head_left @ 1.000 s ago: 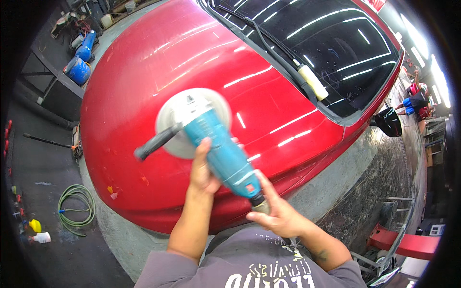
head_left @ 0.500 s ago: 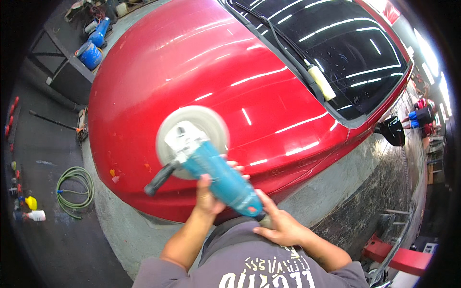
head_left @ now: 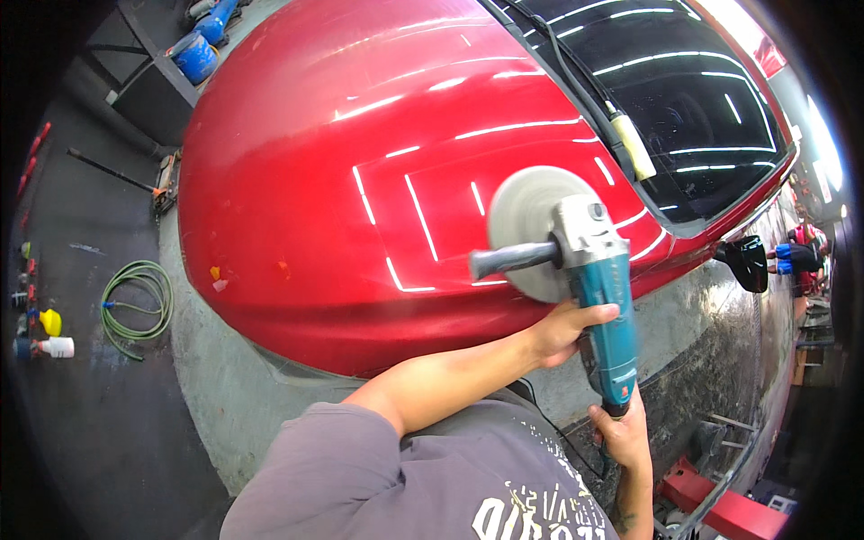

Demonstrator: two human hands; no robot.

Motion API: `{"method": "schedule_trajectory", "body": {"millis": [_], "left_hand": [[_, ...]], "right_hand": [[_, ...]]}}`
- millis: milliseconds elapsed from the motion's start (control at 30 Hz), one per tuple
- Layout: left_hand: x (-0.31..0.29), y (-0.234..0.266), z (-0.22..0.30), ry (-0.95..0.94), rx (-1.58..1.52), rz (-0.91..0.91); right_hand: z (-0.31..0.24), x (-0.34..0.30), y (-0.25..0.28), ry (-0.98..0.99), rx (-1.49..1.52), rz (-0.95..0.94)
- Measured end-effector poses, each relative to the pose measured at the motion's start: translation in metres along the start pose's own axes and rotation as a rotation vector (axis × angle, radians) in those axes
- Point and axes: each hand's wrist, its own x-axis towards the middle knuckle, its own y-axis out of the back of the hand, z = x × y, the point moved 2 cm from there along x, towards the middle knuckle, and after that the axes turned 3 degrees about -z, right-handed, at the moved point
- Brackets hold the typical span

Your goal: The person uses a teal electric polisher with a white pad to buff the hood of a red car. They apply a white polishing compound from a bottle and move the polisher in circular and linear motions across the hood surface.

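Two hands on the teal polisher (head_left: pixel 605 283)!

We have the red car (head_left: pixel 279 189) spread wide, then the grey shirt (head_left: pixel 333 468), then that polisher over the hood's near side; from here we can't tell whether its pale pad (head_left: pixel 526 214) touches paint. It looks front-heavy and stiff, the pad softer, so we'd take it by housing and rear end. The left hand (head_left: pixel 560 335) wraps its fingers round the housing, the right hand (head_left: pixel 625 434) closes its own about the rear, the side handle (head_left: pixel 513 258) unheld! Lettering? Pale print (head_left: pixel 531 524) on the shirt, and a red label (head_left: pixel 625 392), too small to read.
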Motion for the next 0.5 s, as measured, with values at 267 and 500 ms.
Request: {"method": "schedule_trajectory", "body": {"millis": [267, 500], "left_hand": [[-0.177, 0.019, 0.038, -0.393, -0.068, 0.278], [-0.272, 0.073, 0.068, -0.852, -0.059, 0.374]], "right_hand": [[-0.065, 0.023, -0.085, 0.240, -0.421, -0.516], [-0.111, 0.043, -0.182, 0.408, -0.707, -0.769]]}}
